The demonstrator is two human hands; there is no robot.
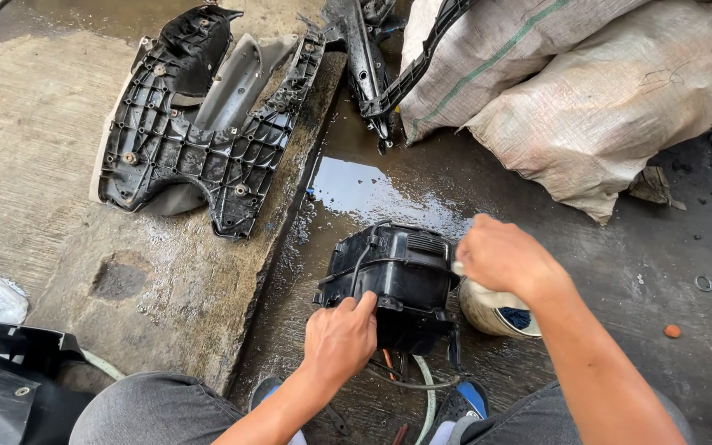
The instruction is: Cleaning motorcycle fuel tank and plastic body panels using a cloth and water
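A: Item one?
B: Black plastic housing [393,276], centre of frame, standing on the wet floor [389,189]. Left hand [339,338] rested on its lower front edge, fingers curled against it, steadying it.

A: Item two?
B: Right hand [504,257], right of centre, clenched on a pale wet cloth [488,292] against the housing's right side. A small tub [496,317] sat just below it.

A: Surroundings?
B: Ribbed black scooter panel [199,136], upper left, on a concrete slab [51,140]. Two woven sacks [587,91], upper right.

A: Handling note?
B: Judged: the bracing hand should press the housing firmly down so it would not skid on the wet floor, and the cloth should work along the ribs.
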